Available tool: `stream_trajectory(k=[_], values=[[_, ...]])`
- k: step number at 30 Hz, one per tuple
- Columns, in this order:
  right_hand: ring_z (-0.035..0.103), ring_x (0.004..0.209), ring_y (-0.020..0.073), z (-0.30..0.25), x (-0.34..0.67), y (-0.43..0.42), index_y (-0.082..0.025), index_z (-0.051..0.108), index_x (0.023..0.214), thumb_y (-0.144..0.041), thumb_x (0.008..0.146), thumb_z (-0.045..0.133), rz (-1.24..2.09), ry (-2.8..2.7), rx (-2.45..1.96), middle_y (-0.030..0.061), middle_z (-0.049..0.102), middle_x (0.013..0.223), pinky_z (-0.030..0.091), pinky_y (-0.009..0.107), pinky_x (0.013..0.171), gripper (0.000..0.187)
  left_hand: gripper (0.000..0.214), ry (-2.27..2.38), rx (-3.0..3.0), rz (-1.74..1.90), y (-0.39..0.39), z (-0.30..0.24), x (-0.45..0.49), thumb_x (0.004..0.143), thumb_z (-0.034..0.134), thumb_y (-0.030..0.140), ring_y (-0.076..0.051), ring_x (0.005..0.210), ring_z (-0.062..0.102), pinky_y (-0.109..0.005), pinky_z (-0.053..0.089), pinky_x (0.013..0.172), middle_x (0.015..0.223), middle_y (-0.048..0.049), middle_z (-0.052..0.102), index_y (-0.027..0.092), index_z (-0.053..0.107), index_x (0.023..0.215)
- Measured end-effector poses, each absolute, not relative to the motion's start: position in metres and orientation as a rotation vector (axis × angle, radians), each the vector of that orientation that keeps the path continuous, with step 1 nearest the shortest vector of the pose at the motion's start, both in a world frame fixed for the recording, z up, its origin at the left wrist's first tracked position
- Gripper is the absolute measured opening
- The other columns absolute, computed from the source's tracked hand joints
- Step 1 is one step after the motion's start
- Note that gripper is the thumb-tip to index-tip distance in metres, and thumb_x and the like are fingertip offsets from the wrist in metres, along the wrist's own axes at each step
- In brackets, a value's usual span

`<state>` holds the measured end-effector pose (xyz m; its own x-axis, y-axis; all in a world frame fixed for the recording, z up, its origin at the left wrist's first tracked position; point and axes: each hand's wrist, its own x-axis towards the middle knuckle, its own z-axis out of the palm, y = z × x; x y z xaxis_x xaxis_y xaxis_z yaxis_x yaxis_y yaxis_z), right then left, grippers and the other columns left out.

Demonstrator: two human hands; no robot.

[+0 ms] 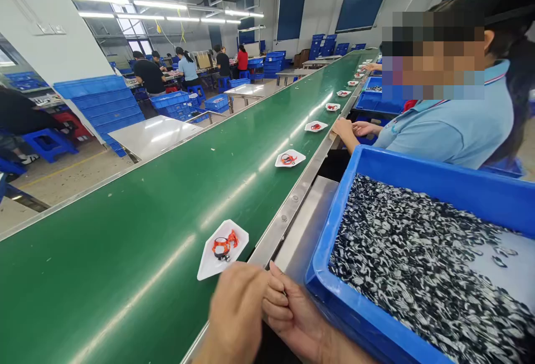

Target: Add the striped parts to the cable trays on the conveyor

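Across the left, a long, glossy green conveyor belt (146,230) is laid out, and near its bare metal rail (276,233) a shallow, angular white dish (209,266) is placed, with a small tangle of orange strand and black loop (233,238) held in it. At the dish's near edge, the left hand (238,302) is held back uppermost, fingers bent down; against it the right hand (292,305) is set, fingers curled and thumb extended. Each grip looks drawn in, but whether anything is pinched there is hidden and cannot be told. Fine two-handed work at the fingertips is judged to be in hand; for the next move, a careful parting of the fingertips, clear of the dish, would be called for. Farther right, a deep blue plastic bin (460,183) is spread with small black-and-white pieces (397,241), untouched by either hand.
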<state>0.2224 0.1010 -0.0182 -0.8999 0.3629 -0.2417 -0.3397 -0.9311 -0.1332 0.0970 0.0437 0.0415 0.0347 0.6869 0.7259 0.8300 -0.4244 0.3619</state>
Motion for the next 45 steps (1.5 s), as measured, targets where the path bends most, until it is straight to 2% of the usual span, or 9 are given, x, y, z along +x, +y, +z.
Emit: stream_trajectory(k=[5,9,13,16,21,28,33,37,45], values=[[0.013,0.035,0.0011,-0.017,0.223,0.101,-0.018,0.026,0.061,-0.043,0.081,0.055,2.732,-0.217,-0.375,-0.0095,0.025,0.047,0.006,0.013,0.034,0.043,0.015,-2.247,-1.876,-1.202,0.031,0.077,0.056,0.083,0.051,0.031,-0.011,0.075,0.062,-0.019,0.049,0.064,0.085,0.0021,0.067,0.025,0.064,0.089],[0.013,0.035,0.0009,-0.018,0.223,0.099,-0.018,0.028,0.062,-0.043,0.083,0.053,2.694,-0.248,-0.389,-0.0094,0.024,0.048,0.006,0.013,0.034,0.042,0.021,-2.427,-1.790,-1.260,0.029,0.091,0.051,0.080,0.053,0.040,-0.012,0.079,0.063,-0.021,0.048,0.069,0.089,0.0034,0.068,0.027,0.067,0.090],[0.012,0.036,0.0008,-0.017,0.223,0.100,-0.017,0.027,0.061,-0.045,0.082,0.054,2.682,-0.269,-0.381,-0.0094,0.024,0.047,0.006,0.013,0.035,0.044,0.026,-2.647,-1.657,-1.289,0.060,0.113,0.043,0.079,0.051,0.042,-0.014,0.076,0.062,-0.024,0.047,0.071,0.082,0.0020,0.069,0.024,0.067,0.089],[0.012,0.035,0.0009,-0.015,0.223,0.101,-0.017,0.026,0.060,-0.045,0.081,0.055,2.675,-0.271,-0.359,-0.0094,0.024,0.047,0.007,0.014,0.035,0.045,0.027,-2.733,-1.834,-1.141,0.096,0.118,0.028,0.078,0.048,0.039,-0.013,0.070,0.060,-0.023,0.044,0.067,0.074,0.0008,0.067,0.019,0.066,0.082],[0.013,0.035,0.0011,-0.016,0.222,0.099,-0.017,0.028,0.061,-0.045,0.079,0.057,2.672,-0.251,-0.316,-0.0097,0.025,0.046,0.006,0.014,0.035,0.044,0.028,-2.757,-1.994,-0.820,0.151,0.099,0.016,0.076,0.046,0.038,-0.011,0.060,0.055,-0.023,0.038,0.058,0.068,0.0018,0.065,0.019,0.067,0.078],[0.015,0.031,0.0019,-0.027,0.217,0.108,-0.018,0.030,0.058,-0.054,0.076,0.056,2.718,-0.365,-0.205,-0.0100,0.028,0.043,0.005,0.016,0.033,0.048,0.022,-2.635,-2.177,-0.626,0.231,0.084,0.036,0.075,0.048,0.033,-0.013,0.064,0.058,-0.023,0.039,0.060,0.071,0.0009,0.067,0.021,0.067,0.075],[0.015,0.028,0.0002,-0.033,0.209,0.111,-0.017,0.033,0.053,-0.056,0.072,0.060,2.564,-0.469,-0.131,-0.0096,0.029,0.037,0.004,0.016,0.032,0.051,0.017,-2.512,-2.125,-0.434,0.276,0.080,0.061,0.075,0.052,0.030,-0.016,0.074,0.057,-0.024,0.037,0.063,0.079,-0.0025,0.067,0.022,0.067,0.077],[0.023,0.030,0.0021,-0.037,0.205,0.113,-0.017,0.036,0.051,-0.060,0.069,0.060,2.487,-0.529,-0.180,-0.0079,0.030,0.035,0.013,0.018,0.034,0.052,0.020,-2.441,-2.093,-0.276,0.296,0.071,0.078,0.077,0.050,0.030,-0.019,0.082,0.057,-0.026,0.036,0.067,0.083,-0.0063,0.066,0.021,0.068,0.078],[0.024,0.032,0.0022,-0.042,0.205,0.115,-0.017,0.037,0.052,-0.061,0.069,0.059,2.484,-0.568,-0.181,-0.0076,0.032,0.037,0.012,0.018,0.036,0.052,0.029,-2.380,-2.043,-0.072,0.289,0.061,0.084,0.081,0.043,0.031,-0.025,0.087,0.056,-0.032,0.036,0.069,0.085,-0.0117,0.064,0.020,0.069,0.080]])
